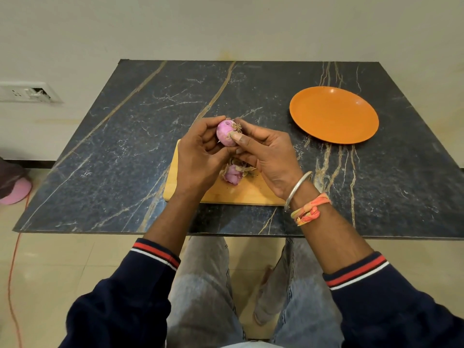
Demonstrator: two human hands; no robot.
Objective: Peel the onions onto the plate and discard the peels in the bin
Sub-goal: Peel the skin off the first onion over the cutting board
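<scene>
A pink, partly peeled onion (224,133) is held up above the wooden cutting board (241,194) in the middle of the table. My left hand (200,156) grips it from the left, fingers curled around it. My right hand (266,151) pinches the onion at its root end with thumb and fingers. A heap of pink and papery peels (234,173) lies on the board under my hands. The orange plate (334,114) sits bare at the right rear of the table. No bin is in view.
The dark marble table (125,146) stands against a cream wall. A pink object (16,190) and an orange cable (12,272) lie on the floor at the left. My knees are under the table's near edge.
</scene>
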